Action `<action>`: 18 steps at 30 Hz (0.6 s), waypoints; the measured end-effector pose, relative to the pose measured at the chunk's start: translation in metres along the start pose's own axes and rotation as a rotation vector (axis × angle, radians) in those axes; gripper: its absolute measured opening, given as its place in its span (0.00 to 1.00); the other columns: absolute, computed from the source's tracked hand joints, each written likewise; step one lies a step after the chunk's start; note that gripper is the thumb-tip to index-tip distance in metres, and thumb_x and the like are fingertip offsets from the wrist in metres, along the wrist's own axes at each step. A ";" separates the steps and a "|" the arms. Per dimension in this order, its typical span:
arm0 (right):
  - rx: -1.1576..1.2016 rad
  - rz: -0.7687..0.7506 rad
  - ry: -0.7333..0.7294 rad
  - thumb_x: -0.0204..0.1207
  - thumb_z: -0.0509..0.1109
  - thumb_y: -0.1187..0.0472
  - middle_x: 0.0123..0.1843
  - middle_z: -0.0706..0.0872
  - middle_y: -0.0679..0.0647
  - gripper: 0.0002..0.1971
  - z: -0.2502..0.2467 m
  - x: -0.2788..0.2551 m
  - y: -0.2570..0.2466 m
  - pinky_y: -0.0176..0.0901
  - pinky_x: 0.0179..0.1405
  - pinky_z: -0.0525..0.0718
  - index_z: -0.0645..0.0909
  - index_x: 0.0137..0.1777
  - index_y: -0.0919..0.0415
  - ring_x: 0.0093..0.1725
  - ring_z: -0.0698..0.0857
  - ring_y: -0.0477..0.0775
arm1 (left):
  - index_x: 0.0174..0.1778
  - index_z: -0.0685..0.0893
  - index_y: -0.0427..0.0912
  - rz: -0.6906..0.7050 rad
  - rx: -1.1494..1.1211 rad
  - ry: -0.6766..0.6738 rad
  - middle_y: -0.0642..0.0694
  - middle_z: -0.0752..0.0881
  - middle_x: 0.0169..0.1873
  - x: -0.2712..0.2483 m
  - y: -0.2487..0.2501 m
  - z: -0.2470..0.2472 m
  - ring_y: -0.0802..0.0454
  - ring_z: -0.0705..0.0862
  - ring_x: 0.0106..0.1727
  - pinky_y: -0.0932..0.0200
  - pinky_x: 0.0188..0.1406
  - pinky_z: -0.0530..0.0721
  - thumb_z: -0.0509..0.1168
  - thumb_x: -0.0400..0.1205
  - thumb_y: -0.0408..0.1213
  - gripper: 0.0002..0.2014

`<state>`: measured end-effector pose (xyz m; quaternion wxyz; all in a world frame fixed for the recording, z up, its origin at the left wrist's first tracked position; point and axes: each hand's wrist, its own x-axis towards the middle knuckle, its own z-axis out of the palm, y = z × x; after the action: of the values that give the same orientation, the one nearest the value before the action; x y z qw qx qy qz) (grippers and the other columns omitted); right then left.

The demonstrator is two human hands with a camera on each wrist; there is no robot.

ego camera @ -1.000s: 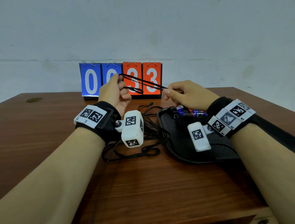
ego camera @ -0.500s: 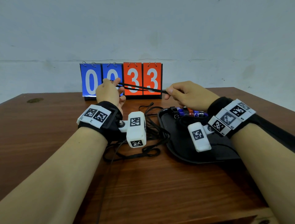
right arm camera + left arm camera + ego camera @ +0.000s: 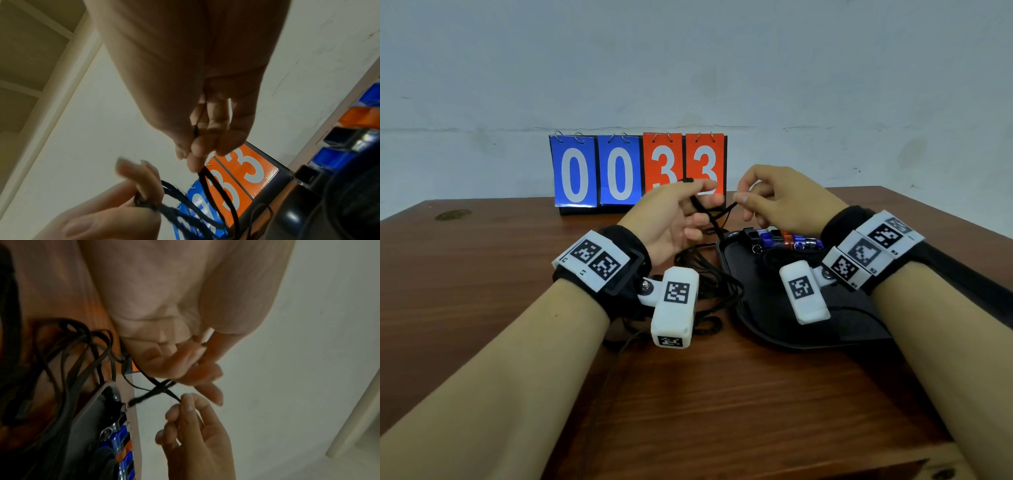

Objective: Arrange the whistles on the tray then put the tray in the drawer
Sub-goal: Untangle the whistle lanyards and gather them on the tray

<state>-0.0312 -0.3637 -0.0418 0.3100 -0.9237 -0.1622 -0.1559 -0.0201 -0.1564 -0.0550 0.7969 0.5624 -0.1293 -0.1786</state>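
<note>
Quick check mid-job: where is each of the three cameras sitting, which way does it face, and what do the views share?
Head: on the head, facing forward and down at the table, tray and scoreboard; shows both forearms, left hand and right hand.
Left wrist: along the left palm toward the fingers; right hand opposite.
Right wrist: along the right palm, tilted up at the wall; left fingers below.
Shared: the black cord between both hands, and the whistles.

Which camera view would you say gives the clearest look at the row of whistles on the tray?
The head view: the whistles show as one row along the far edge of the black tray. The left wrist view catches them dim and edge-on at the bottom; the right wrist view shows only a few, cropped at the right edge.
</note>
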 end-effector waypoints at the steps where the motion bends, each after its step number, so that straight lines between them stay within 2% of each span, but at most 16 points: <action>1: 0.000 -0.004 -0.011 0.86 0.66 0.55 0.39 0.92 0.48 0.03 0.000 0.000 0.000 0.32 0.35 0.82 0.80 0.53 0.51 0.30 0.86 0.39 | 0.57 0.83 0.43 -0.011 -0.004 -0.014 0.47 0.91 0.45 -0.001 -0.002 0.003 0.59 0.74 0.24 0.69 0.18 0.69 0.59 0.91 0.40 0.09; 3: 0.023 -0.007 -0.028 0.86 0.65 0.58 0.41 0.93 0.49 0.05 -0.001 0.000 -0.001 0.31 0.36 0.83 0.83 0.55 0.53 0.32 0.88 0.39 | 0.59 0.83 0.42 -0.019 -0.026 -0.040 0.46 0.92 0.52 -0.002 -0.004 0.006 0.59 0.76 0.25 0.69 0.17 0.70 0.58 0.91 0.41 0.10; 4: 0.039 -0.006 -0.036 0.87 0.65 0.59 0.42 0.93 0.49 0.06 -0.001 0.000 -0.001 0.31 0.36 0.84 0.83 0.56 0.55 0.33 0.89 0.39 | 0.59 0.83 0.42 -0.017 -0.041 -0.050 0.47 0.92 0.52 -0.002 -0.005 0.007 0.59 0.76 0.25 0.69 0.17 0.69 0.58 0.91 0.41 0.11; 6: 0.067 -0.002 -0.049 0.88 0.64 0.60 0.43 0.93 0.49 0.08 -0.001 -0.001 -0.004 0.33 0.38 0.87 0.85 0.57 0.57 0.37 0.91 0.40 | 0.59 0.83 0.42 -0.007 -0.084 -0.058 0.48 0.92 0.49 -0.002 -0.008 0.009 0.59 0.75 0.25 0.69 0.17 0.69 0.57 0.91 0.41 0.11; 8: 0.099 0.005 -0.060 0.88 0.62 0.58 0.47 0.93 0.50 0.10 0.000 -0.002 -0.006 0.37 0.41 0.89 0.86 0.59 0.57 0.42 0.92 0.45 | 0.58 0.83 0.42 -0.009 -0.141 -0.067 0.48 0.89 0.42 -0.002 -0.010 0.010 0.58 0.73 0.25 0.69 0.17 0.68 0.58 0.91 0.40 0.10; 11: 0.160 0.028 -0.091 0.89 0.57 0.47 0.49 0.92 0.50 0.19 0.000 -0.004 -0.011 0.44 0.48 0.91 0.86 0.61 0.56 0.47 0.93 0.49 | 0.49 0.81 0.42 -0.038 -0.215 -0.107 0.51 0.74 0.30 -0.003 -0.011 0.012 0.58 0.65 0.25 0.68 0.18 0.63 0.60 0.89 0.41 0.09; 13: 0.213 0.074 -0.127 0.87 0.54 0.39 0.51 0.92 0.50 0.26 0.001 -0.005 -0.014 0.48 0.52 0.91 0.87 0.62 0.55 0.48 0.92 0.50 | 0.42 0.78 0.44 -0.045 -0.253 -0.133 0.52 0.67 0.28 -0.003 -0.011 0.012 0.58 0.60 0.25 0.67 0.20 0.60 0.61 0.88 0.45 0.11; 15: 0.218 0.098 -0.151 0.85 0.51 0.34 0.53 0.91 0.48 0.30 0.001 -0.006 -0.016 0.50 0.54 0.90 0.86 0.64 0.53 0.49 0.92 0.49 | 0.36 0.76 0.45 -0.048 -0.296 -0.167 0.53 0.64 0.26 -0.002 -0.012 0.012 0.58 0.58 0.24 0.66 0.21 0.58 0.62 0.87 0.48 0.15; 18: 0.163 0.092 -0.181 0.82 0.48 0.29 0.58 0.89 0.46 0.33 0.001 -0.008 -0.016 0.52 0.59 0.89 0.85 0.64 0.50 0.52 0.90 0.47 | 0.34 0.74 0.45 -0.033 -0.340 -0.204 0.52 0.64 0.26 -0.001 -0.013 0.011 0.58 0.60 0.23 0.66 0.22 0.58 0.61 0.87 0.49 0.17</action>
<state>-0.0448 -0.3529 -0.0375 0.3749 -0.9123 -0.1592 -0.0438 -0.0275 -0.1695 -0.0632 0.8602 0.4006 -0.1678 -0.2670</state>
